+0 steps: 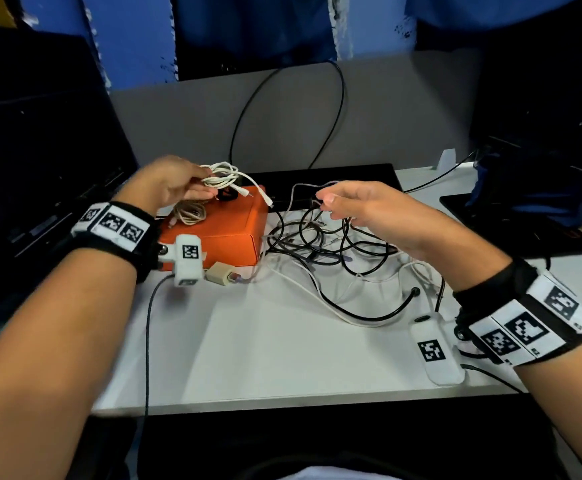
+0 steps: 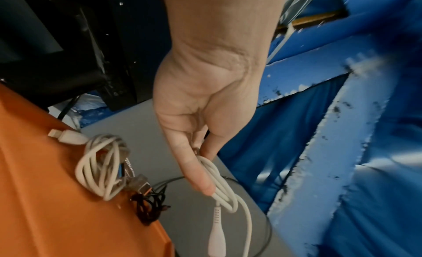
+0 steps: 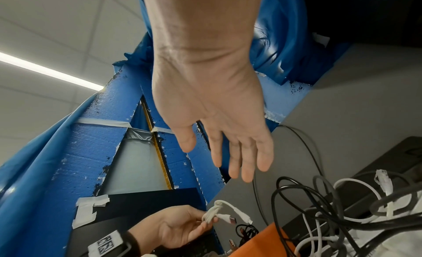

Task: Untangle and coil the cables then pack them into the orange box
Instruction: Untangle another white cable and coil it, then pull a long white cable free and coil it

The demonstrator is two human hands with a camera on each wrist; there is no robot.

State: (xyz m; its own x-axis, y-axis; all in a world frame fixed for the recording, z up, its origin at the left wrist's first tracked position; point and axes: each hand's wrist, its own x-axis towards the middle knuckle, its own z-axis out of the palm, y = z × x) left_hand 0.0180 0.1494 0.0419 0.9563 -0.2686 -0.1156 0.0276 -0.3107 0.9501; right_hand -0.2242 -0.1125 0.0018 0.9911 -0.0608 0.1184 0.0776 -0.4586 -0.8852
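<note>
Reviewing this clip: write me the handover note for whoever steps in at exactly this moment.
Left hand grips a coiled white cable above the orange box.
Right hand is open, empty, over the tangled pile of black and white cables on the table.
Done: two coils, white and black, lie on the closed box.
Left: untangle and coil the pile, open the box, pack everything.

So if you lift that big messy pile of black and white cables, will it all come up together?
Probably a lot of it: the tangled cables loop through each other. They look thin and floppy, so they would likely sag and dangle, not hold shape. Loose ends may drag across the table.
</note>
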